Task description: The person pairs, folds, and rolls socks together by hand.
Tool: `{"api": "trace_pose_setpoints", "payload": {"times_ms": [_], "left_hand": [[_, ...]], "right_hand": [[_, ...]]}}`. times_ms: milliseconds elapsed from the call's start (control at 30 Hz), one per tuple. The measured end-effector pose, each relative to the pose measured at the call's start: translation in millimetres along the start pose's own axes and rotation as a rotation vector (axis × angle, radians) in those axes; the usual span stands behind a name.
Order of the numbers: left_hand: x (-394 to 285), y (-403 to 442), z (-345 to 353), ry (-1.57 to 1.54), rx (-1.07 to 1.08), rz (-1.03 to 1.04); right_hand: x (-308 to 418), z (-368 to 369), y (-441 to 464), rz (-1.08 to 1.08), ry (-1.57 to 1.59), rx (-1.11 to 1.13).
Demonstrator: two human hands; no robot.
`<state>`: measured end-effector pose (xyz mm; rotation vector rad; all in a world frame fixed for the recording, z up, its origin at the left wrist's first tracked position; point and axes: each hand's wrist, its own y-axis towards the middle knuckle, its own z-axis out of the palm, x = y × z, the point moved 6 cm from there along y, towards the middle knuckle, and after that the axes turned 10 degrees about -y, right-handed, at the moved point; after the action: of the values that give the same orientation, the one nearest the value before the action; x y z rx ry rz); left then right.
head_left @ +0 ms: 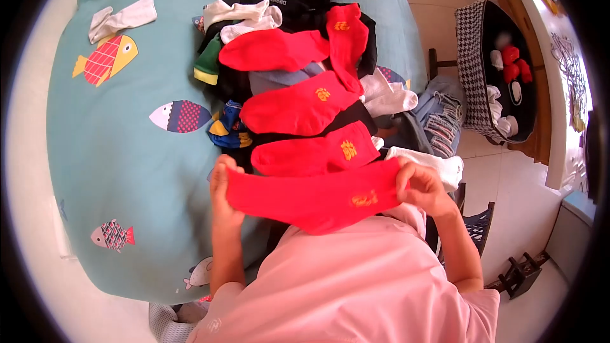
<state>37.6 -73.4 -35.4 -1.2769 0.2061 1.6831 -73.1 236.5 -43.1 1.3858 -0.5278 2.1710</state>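
Observation:
Stretched sideways between my two hands is a red sock (305, 197) with a yellow mark near its right end. My left hand (227, 192) grips its left end, and my right hand (424, 185) pinches the other end. Just beyond lie more red socks: one (298, 157) closest, another (295, 107) behind it, then a third (273, 51). A further red sock (346, 38) lies lengthwise at the upper right of these. Under and around them are dark clothes, white socks (384, 96) and a green and yellow sock (208, 60).
The pile rests on a teal bed cover (127, 171) with fish prints. A white sock (124, 18) lies at the upper left. On the right, a houndstooth basket (471, 57) holds red and white items. Ripped jeans (438, 114) hang near the bed's right edge.

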Motion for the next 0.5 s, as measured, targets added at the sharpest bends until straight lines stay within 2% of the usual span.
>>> {"api": "trace_pose_setpoints", "payload": {"times_ms": [67, 133, 167, 267, 300, 367, 400, 433, 467, 500], "left_hand": [[1.4, 2.3, 6.7, 0.269, 0.097, 0.070], [5.9, 8.4, -0.4, 0.539, 0.217, 0.134], [7.7, 10.7, -3.7, 0.508, 0.213, 0.140], [6.3, 17.0, -14.0, 0.678, 0.314, -0.003], [7.3, 18.7, -18.9, 0.891, 0.315, -0.091], [-4.2, 20.9, -8.3, 1.165, 0.232, 0.223], [-7.6, 23.9, 2.9, 1.293, 0.191, 0.393], [-21.5, 27.6, 20.9, 1.252, 0.094, 0.441], [-30.7, 34.7, 42.3, 1.284, 0.107, 0.646], [-35.5, 40.4, 74.3, 1.306, 0.204, 0.883]], "right_hand": [[-0.1, -11.0, 2.4, 0.027, 0.084, -0.136], [1.6, -15.5, 5.5, 0.097, -0.100, -0.127], [-0.2, -14.0, 7.4, 0.140, -0.199, -0.098], [-2.9, -5.2, 16.0, 0.222, -0.490, 0.005], [-4.5, -0.9, 20.2, 0.239, -0.583, 0.046], [-6.3, -2.2, 27.5, 0.244, -0.778, 0.080], [2.0, -9.4, 35.9, 0.114, -0.842, -0.014], [10.0, -16.6, 44.0, -0.016, -0.902, -0.115], [19.6, -21.8, 50.2, -0.145, -0.958, -0.213], [25.2, -25.1, 61.7, -0.114, -0.874, -0.229]]}}
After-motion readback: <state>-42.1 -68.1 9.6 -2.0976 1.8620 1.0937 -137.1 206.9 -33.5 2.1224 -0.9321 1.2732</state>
